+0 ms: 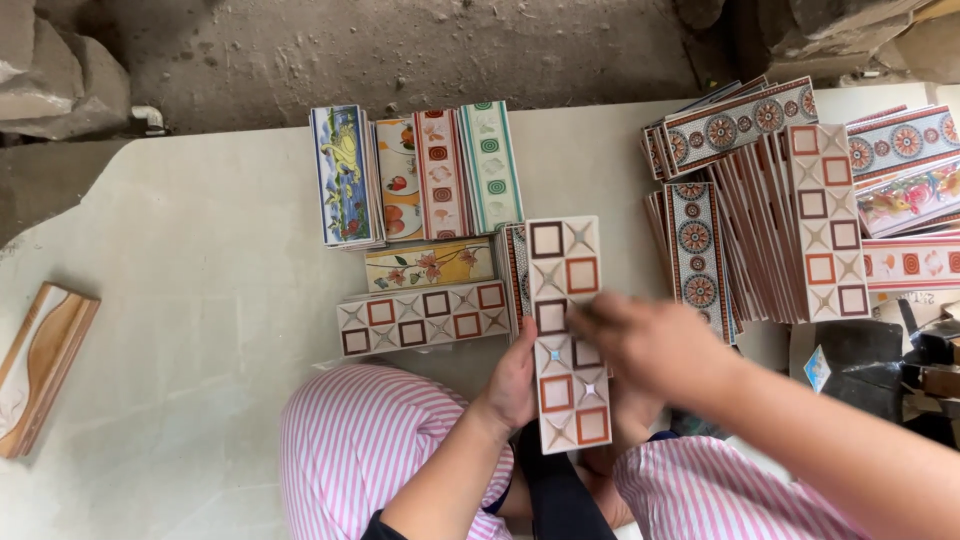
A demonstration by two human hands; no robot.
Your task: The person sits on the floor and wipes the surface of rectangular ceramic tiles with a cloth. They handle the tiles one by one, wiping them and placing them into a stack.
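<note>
Left hand (515,385) grips the tile (567,335) by its edge; right hand (650,345) blurred, grip unclear. Stiff, probably brittle: hold both long edges.

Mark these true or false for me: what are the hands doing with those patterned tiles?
1. The left hand holds a long checkered tile by its edge. True.
2. The right hand rests flat on the floor. False: it is over the held tile, blurred.
3. A wooden-coloured trim piece lies at far left. True.
4. The fish-picture tile lies in the right-hand pile. False: it stands in the row beyond the hands.
5. The person's trousers are plain blue. False: pink and white stripes.
</note>
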